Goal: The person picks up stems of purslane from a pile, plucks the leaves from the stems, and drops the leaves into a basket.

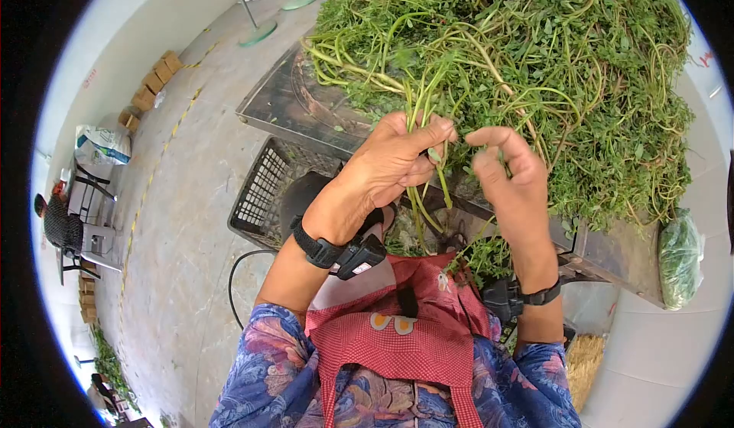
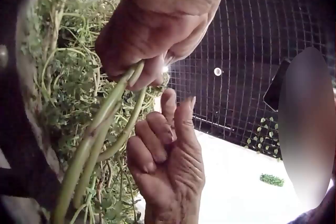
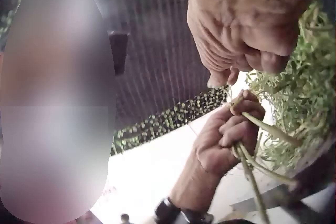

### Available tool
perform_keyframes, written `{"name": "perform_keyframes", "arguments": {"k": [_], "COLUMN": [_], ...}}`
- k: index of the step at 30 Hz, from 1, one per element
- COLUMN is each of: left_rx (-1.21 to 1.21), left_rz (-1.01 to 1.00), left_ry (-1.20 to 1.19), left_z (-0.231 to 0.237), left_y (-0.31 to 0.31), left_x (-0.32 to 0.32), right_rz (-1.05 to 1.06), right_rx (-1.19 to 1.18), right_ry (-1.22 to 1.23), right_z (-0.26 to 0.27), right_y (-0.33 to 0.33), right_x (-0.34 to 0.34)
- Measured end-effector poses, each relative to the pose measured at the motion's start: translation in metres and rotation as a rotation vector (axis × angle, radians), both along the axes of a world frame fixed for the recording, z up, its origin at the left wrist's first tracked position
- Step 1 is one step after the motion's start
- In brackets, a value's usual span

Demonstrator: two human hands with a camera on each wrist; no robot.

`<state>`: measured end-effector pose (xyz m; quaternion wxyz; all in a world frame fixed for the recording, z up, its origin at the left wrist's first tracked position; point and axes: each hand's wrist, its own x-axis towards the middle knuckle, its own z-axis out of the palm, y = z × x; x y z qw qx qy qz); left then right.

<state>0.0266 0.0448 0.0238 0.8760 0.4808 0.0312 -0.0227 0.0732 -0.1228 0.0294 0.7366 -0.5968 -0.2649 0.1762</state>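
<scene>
A small bunch of long green plant stems (image 1: 419,107) runs through my left hand (image 1: 397,157), which grips them above the table's near edge. Leafy tips show above that fist, and bare stem ends (image 2: 79,166) hang below it. A short stem with a small leaf sticks out by the left thumb. Just to the right is my right hand (image 1: 514,172), its fingers curled and the thumb close to the bent forefinger. No stem shows between its fingers in the left wrist view. Beyond both hands lies a large heap of leafy green stems (image 1: 596,84).
The heap covers most of a dark table (image 1: 275,99). A black plastic crate (image 1: 248,214) stands on the floor below, left of my knees. At the table's right corner is a clear bag of greens (image 1: 680,260). Cardboard boxes (image 1: 153,82) line the left wall; another person (image 1: 63,222) sits far left.
</scene>
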Motion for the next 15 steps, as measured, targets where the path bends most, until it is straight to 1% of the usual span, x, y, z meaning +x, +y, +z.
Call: {"name": "perform_keyframes", "arguments": {"k": [1, 2, 3, 6, 7, 9, 13, 15], "left_rx": [0.009, 0.019, 0.02, 0.064, 0.078, 0.094, 0.072, 0.084], "left_rz": [0.012, 0.023, 0.02, 0.056, 0.051, 0.048, 0.003, -0.006], "left_ry": [0.014, 0.027, 0.025, 0.006, 0.001, -0.01, -0.034, -0.055], "left_z": [0.0, 0.001, 0.002, 0.005, 0.004, 0.001, -0.002, -0.002], "left_y": [0.001, 0.0, -0.001, -0.005, -0.006, -0.005, -0.003, -0.001], "left_x": [0.0, 0.0, 0.0, -0.002, -0.001, -0.001, -0.001, -0.002], "right_rz": [-0.16, -0.173, -0.176, -0.27, -0.27, -0.366, -0.325, -0.048], "right_rx": [-0.193, -0.264, -0.264, -0.355, -0.355, -0.424, -0.351, -0.193], "right_ry": [-0.395, -0.435, -0.437, -0.749, -0.752, -0.865, -0.865, -0.761], "right_z": [-0.001, 0.003, 0.005, 0.006, 0.004, -0.001, -0.003, 0.003], "right_y": [0.003, 0.003, 0.005, 0.012, 0.013, 0.015, 0.011, 0.009], "right_x": [-0.006, -0.012, -0.014, -0.018, -0.018, -0.017, -0.016, -0.019]}}
